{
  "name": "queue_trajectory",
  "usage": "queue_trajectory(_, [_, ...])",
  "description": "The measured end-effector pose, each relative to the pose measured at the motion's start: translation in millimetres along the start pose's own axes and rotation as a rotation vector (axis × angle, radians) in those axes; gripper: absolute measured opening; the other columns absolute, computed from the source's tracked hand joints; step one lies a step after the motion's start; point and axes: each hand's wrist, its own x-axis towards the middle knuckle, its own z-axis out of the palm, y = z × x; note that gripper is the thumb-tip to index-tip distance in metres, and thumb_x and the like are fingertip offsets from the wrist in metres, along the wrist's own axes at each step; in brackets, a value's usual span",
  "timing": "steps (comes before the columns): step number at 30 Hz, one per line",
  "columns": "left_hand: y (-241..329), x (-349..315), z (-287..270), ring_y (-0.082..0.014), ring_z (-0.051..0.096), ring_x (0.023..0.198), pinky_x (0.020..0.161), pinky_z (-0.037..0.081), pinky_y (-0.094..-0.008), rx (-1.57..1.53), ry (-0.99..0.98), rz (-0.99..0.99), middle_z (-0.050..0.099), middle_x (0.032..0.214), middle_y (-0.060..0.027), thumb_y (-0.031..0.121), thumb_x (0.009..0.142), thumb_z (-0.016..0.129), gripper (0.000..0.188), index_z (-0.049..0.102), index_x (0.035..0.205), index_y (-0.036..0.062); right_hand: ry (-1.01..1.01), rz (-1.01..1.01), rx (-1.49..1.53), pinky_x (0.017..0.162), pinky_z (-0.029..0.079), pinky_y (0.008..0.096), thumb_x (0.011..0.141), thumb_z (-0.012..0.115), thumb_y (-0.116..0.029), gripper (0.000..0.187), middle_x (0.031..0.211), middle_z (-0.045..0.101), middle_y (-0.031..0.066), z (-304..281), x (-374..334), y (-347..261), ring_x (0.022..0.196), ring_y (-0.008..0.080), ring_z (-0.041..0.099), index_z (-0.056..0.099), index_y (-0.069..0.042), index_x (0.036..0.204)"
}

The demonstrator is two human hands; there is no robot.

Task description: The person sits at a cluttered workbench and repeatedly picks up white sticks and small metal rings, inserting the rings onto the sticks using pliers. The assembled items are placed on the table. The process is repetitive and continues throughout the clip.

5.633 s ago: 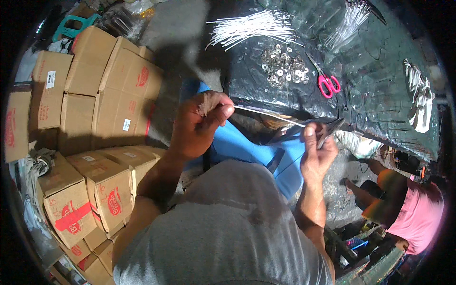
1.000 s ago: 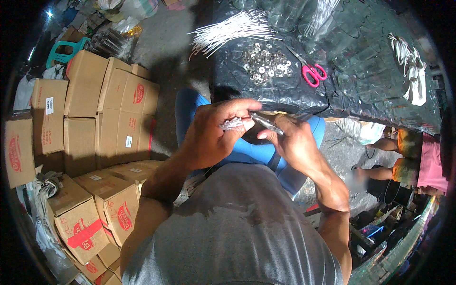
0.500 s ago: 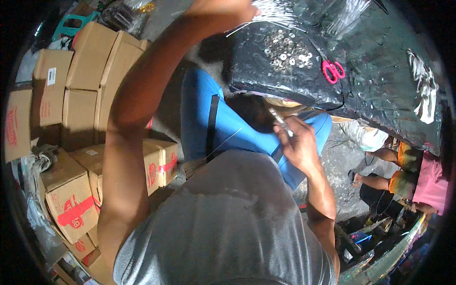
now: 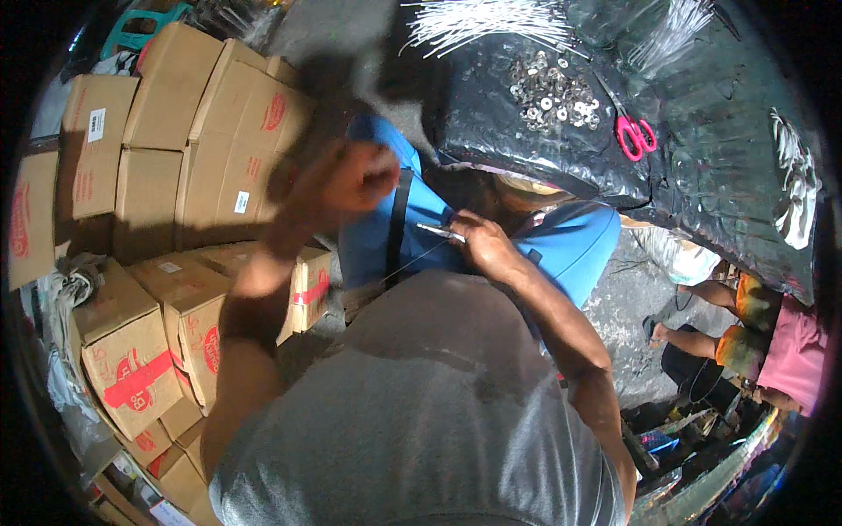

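My right hand [image 4: 487, 245] is closed round a small silvery metal tool [image 4: 441, 233], whose narrow end points left above my lap. Its exact kind is unclear. My left hand [image 4: 360, 180], smeared by motion, hangs over my left knee; its fingers and anything in them cannot be made out. A thin wire [image 4: 410, 263] slants across my blue trousers, below the tool. On the black-covered table [image 4: 478, 131] lie a pile of thin white-silver wires [image 4: 491, 24], a heap of metal washers [image 4: 553, 96] and scissors with pink handles [image 4: 633, 136].
Cardboard boxes [image 4: 237, 149] are stacked at my left. A second bundle of thin white strips [image 4: 671, 39] and a white cloth-like bundle [image 4: 792, 184] lie on the right part of the table. Another person's legs [image 4: 693, 333] show at the right.
My left hand has drawn back from the wire pile toward my left knee. My right hand has moved left over my lap with the metal tool.
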Motion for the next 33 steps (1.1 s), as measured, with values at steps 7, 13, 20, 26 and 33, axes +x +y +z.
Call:
queue_trajectory(7, [-9, -52, 108, -0.0402, 0.066, 0.087, 0.079, 0.051, -0.0485, 0.099, -0.131, -0.248, 0.067, 0.095, -0.0205, 0.030, 0.085, 0.070, 0.031, 0.068, 0.095, 0.0009, -0.055, 0.055, -0.107, 0.087, 0.055, 0.0477, 0.092, 0.055, -0.006, 0.017, 0.119, 0.063, 0.0207, 1, -2, -4, 0.100, 0.0402, 0.067, 0.067, -0.003, 0.104])
queue_trajectory(13, [32, -19, 116, -0.0368, 0.068, 0.093, 0.079, 0.054, -0.0416, -0.156, 0.017, -0.030, 0.069, 0.101, -0.0196, 0.004, 0.086, 0.068, 0.018, 0.070, 0.103, -0.0028, 0.039, 0.139, 0.232, 0.073, 0.048, 0.0483, 0.090, 0.069, -0.009, 0.017, 0.092, 0.063, 0.0261, -89, -18, -66, 0.088, 0.0462, 0.063, 0.063, 0.002, 0.101])
queue_trajectory(20, [82, 16, 81, -0.0323, 0.070, 0.085, 0.074, 0.055, -0.0347, -0.250, 0.134, 0.062, 0.069, 0.093, -0.0178, -0.005, 0.081, 0.068, 0.022, 0.070, 0.103, -0.0028, 0.346, 0.144, 0.131, 0.070, 0.050, 0.0447, 0.085, 0.073, -0.007, 0.016, 0.087, 0.063, 0.0205, -172, -32, -112, 0.081, 0.0396, 0.065, 0.066, 0.001, 0.097])
queue_trajectory(26, [104, 46, 51, -0.0068, 0.062, 0.077, 0.068, 0.050, -0.0256, -0.474, 0.354, -0.087, 0.071, 0.085, -0.0038, 0.004, 0.089, 0.073, 0.012, 0.070, 0.099, -0.0018, 0.614, 0.187, -0.435, 0.074, 0.049, 0.0481, 0.080, 0.067, -0.003, 0.013, 0.088, 0.062, 0.0207, -247, -3, -80, 0.086, 0.0425, 0.063, 0.064, 0.000, 0.092])
queue_trajectory(33, [97, 75, 34, -0.0073, 0.062, 0.083, 0.075, 0.050, -0.0246, -0.598, 0.275, -0.025, 0.070, 0.089, -0.0036, 0.003, 0.092, 0.067, 0.008, 0.068, 0.098, -0.0027, 0.572, 0.246, -0.573, 0.072, 0.052, 0.0508, 0.083, 0.066, -0.012, 0.013, 0.093, 0.065, 0.0198, -247, 16, -73, 0.084, 0.0426, 0.065, 0.067, -0.003, 0.092])
